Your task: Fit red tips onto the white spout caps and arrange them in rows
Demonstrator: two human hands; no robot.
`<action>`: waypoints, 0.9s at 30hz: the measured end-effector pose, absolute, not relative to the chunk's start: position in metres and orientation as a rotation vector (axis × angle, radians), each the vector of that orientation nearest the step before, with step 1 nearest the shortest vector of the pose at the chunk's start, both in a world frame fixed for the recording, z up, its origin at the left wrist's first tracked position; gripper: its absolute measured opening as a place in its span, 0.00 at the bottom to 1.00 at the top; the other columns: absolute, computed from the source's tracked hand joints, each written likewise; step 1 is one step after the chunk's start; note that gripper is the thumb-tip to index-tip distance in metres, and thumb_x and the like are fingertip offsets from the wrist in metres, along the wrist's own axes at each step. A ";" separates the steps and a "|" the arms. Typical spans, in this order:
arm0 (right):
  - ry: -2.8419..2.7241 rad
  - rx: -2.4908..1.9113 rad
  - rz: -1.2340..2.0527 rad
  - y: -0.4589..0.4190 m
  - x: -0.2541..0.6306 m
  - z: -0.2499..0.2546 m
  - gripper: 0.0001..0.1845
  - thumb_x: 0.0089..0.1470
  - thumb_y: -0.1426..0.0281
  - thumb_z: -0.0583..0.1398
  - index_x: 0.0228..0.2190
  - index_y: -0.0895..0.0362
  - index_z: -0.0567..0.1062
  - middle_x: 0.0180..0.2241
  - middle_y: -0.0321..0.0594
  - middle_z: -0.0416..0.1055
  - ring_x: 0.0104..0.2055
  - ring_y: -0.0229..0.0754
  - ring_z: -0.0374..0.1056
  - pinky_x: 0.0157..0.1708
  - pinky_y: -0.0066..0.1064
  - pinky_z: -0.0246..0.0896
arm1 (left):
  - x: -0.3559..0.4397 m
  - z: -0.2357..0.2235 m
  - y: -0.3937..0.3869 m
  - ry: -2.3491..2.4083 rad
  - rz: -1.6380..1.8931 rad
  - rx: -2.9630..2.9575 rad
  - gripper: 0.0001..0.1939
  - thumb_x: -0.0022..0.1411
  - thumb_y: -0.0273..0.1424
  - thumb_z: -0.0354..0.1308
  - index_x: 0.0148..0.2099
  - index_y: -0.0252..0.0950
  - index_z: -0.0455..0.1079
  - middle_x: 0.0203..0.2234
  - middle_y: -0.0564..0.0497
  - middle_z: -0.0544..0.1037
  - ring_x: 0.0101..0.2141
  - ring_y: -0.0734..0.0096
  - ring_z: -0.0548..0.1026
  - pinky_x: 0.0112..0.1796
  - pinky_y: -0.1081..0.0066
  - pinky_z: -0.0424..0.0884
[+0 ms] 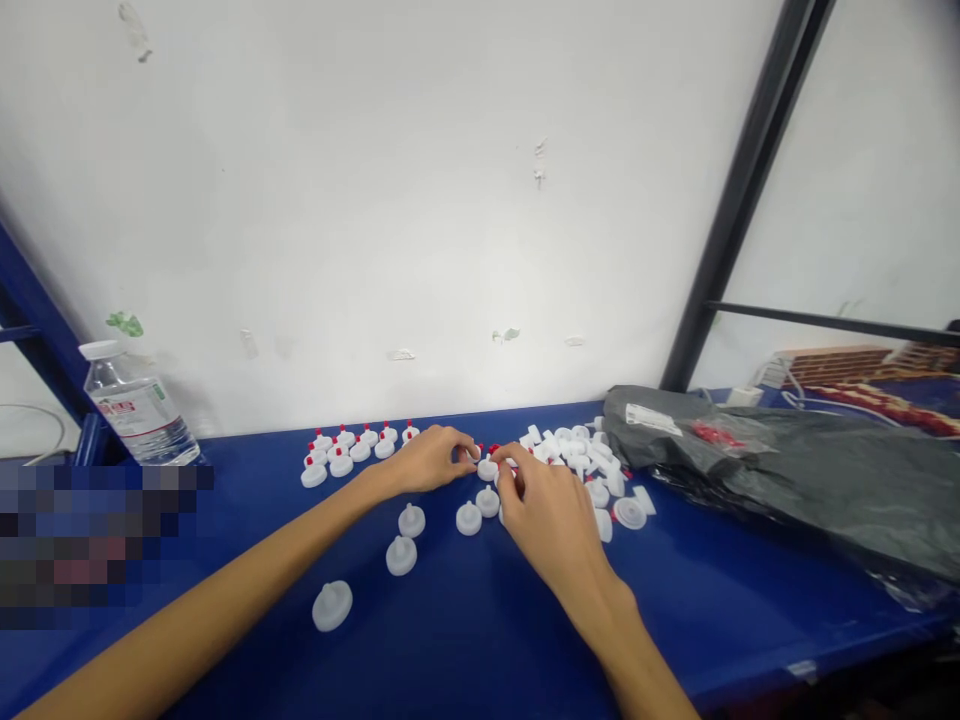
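White wall [420, 200], with peeled and scuffed patches, noted behind a blue surface [465, 640]; a dark slanting post [739, 190] is seen at the right. Red-tipped caps [341, 463] are arranged upright in a close group toward the back of the surface, left of centre. Both hands are brought near each other at mid-surface. Between the thumb and forefinger of the left hand [439, 460], closed at their tips, a small white piece with a red tip [474, 454] is pinched. Fingers of the right hand [544, 500] are curled down just beside it, next to small red pieces; whether anything is gripped there cannot be told, the fingertips being partly hidden. Plain white caps, nozzles up, are found just in front of the hands [469, 518], and three more are spaced out nearer the front, around the left forearm [401, 556]. Beyond the right hand, a loose pile of white parts [592, 460] is heaped, with a few red bits mixed in. Beside the pile, a dark grey plastic bag [810, 490] is laid, topped by a clear packet of red pieces [716, 434]. At far left, a labelled clear bottle [139, 410] is stood against the wall side.
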State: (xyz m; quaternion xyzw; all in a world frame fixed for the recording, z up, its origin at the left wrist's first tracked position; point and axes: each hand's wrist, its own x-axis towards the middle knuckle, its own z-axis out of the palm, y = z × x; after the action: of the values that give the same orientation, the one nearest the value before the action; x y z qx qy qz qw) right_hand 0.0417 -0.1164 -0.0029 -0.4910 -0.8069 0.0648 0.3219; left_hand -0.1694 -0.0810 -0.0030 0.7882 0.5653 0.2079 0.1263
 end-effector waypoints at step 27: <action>-2.109 -1.253 0.235 -0.117 0.041 -0.004 0.14 0.61 0.72 0.55 0.42 0.46 0.77 0.20 0.31 0.73 0.23 0.41 0.66 0.26 0.31 0.41 | -0.224 0.008 -0.161 1.598 0.996 1.759 0.15 0.63 0.43 0.62 0.42 0.38 0.80 0.40 0.46 0.82 0.39 0.62 0.79 0.26 0.76 0.71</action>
State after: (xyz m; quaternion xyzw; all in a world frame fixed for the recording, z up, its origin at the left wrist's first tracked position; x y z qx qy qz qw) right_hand 0.0413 -0.1171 -0.0045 -0.4794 -0.8073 0.0901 0.3322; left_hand -0.2239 -0.1611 0.0084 0.6556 0.5957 0.3712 0.2785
